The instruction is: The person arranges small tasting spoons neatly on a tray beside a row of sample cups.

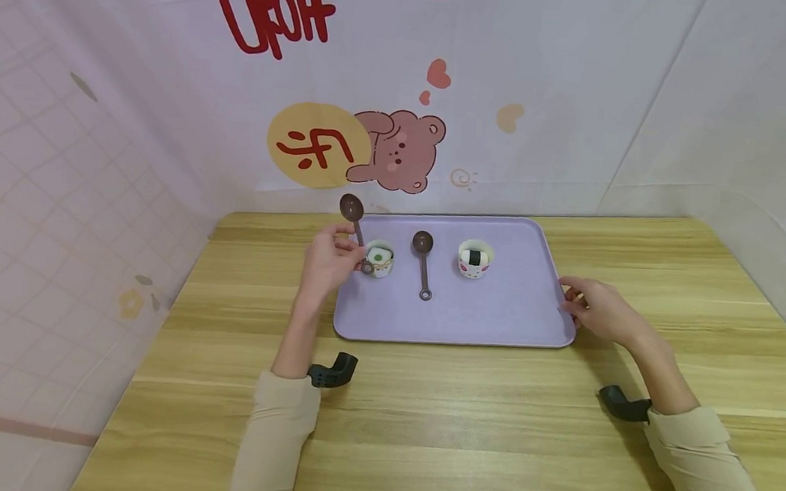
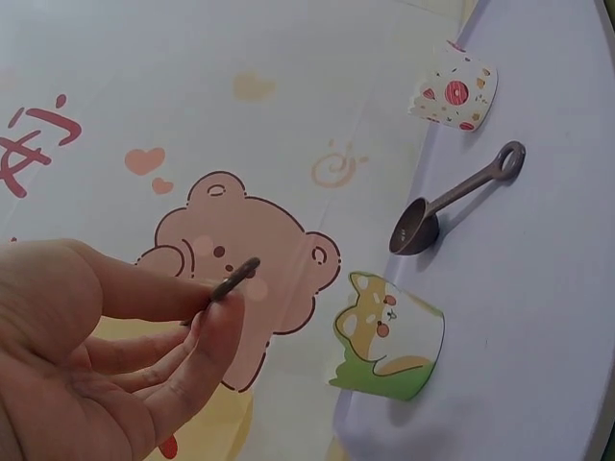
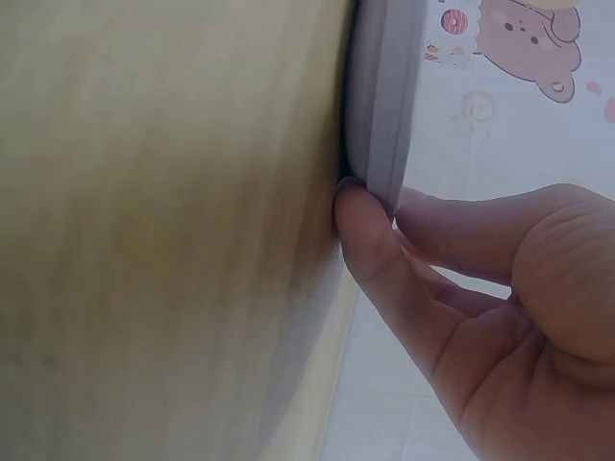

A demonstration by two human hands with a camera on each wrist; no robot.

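Note:
A brown measuring spoon (image 1: 352,208) is pinched by its handle between the thumb and fingers of my left hand (image 1: 330,261), bowl end up, over the left side of a purple tray (image 1: 389,316). In the left wrist view, only the dark ring end of its handle (image 2: 236,279) shows past the fingertips. My right hand (image 1: 597,306) pinches the tray's right rim, thumb above and a finger underneath, as the right wrist view shows. On the tray lie a second brown spoon (image 1: 423,261), a paper cup with white-green food (image 1: 379,260) and a paper cup with a rice roll (image 1: 475,259).
The tray lies on a wooden table (image 1: 450,422) close to its back edge. Behind it hangs a white curtain (image 1: 538,74) printed with a bear. Dark wrist mounts (image 1: 333,371) stick out from both forearms.

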